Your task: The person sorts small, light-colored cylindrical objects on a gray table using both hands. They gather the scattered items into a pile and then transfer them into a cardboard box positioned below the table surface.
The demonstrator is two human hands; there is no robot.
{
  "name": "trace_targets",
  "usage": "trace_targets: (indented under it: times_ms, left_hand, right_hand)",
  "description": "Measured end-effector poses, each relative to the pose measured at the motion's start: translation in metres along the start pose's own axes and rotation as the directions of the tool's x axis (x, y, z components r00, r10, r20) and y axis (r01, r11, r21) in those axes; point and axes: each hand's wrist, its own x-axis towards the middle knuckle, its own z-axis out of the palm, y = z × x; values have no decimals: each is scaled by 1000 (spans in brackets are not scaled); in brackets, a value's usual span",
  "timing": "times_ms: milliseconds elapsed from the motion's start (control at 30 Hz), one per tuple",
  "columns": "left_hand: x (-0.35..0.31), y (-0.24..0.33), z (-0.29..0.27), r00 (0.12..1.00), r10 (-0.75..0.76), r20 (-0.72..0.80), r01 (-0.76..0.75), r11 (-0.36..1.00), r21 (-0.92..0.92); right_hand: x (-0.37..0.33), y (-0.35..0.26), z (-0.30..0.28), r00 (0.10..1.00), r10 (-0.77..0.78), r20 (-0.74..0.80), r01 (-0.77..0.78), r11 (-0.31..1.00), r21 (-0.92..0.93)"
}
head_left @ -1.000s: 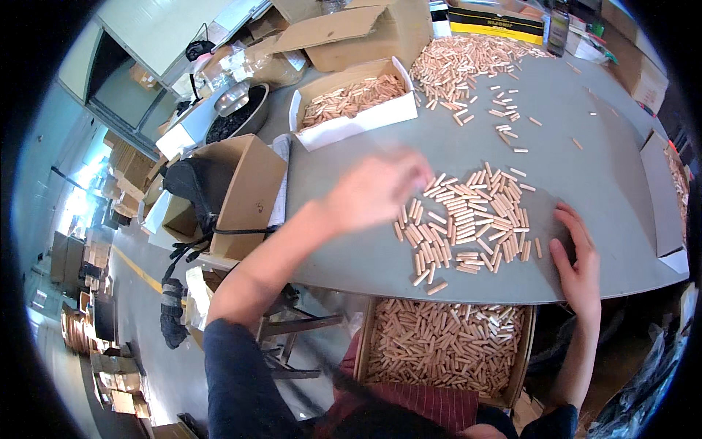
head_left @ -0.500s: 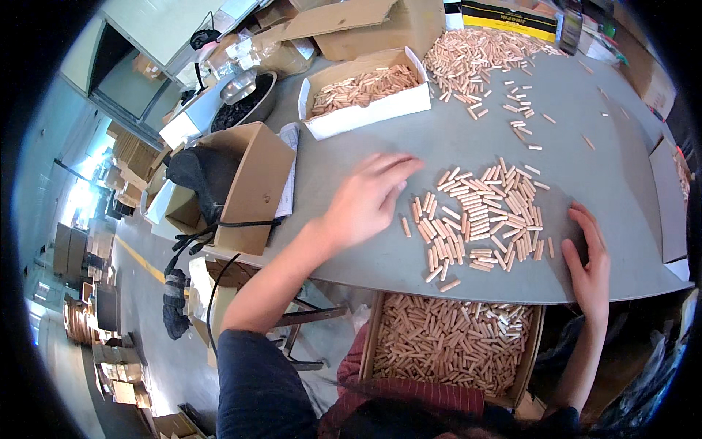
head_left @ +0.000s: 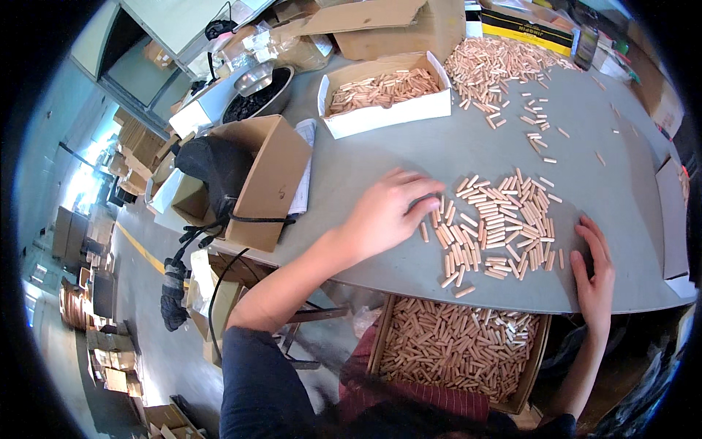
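Note:
Small wooden dowel pegs (head_left: 504,227) lie in a loose spread layer on the grey table, between my two hands. My left hand (head_left: 395,208) hovers at the left side of this spread, its fingers bent and the thumb a little apart from the forefinger. No peg shows clearly between its fingertips. My right hand (head_left: 596,272) rests at the table's front edge, just right of the spread, with fingers stretched out and nothing in them. Below the edge, in front of my body, a cardboard box (head_left: 376,336) holds a mass of the same pegs.
A white-sided carton (head_left: 391,117) of pegs stands further back, beside a large peg heap (head_left: 497,66). On the left are an open cardboard box (head_left: 281,183) with black cables and a metal bowl (head_left: 285,88). A white box (head_left: 673,219) stands at the right edge.
My left hand has come down and nearer to me, with its fingertips now at the spread's left side. The right hand stays by the table edge. The whole view has shifted slightly.

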Motion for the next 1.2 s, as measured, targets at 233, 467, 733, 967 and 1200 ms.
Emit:
trace_targets:
  times_ms: [233, 467, 733, 967, 1200]
  left_hand:
    - [17, 12, -3, 986, -138, 99, 131, 989, 73]
    - [71, -45, -56, 909, -141, -393, 224, 959, 174]
    - [5, -9, 0, 983, 16, 183, -18, 1000, 8]
    - [-37, 50, 7, 877, 97, 470, -157, 984, 89]
    - [-51, 32, 5, 969, -12, 245, 62, 979, -196]
  right_hand:
    - [0, 0, 0, 1000, -3, 10, 3, 1000, 1]
    - [-1, -3, 0, 1000, 3, -11, -3, 1000, 20]
    - [-4, 3, -1, 999, 36, -27, -37, 999, -20]
    - [-2, -3, 1, 1000, 21, -20, -23, 996, -86]
    - [-3, 2, 7, 997, -76, -20, 71, 980, -185]
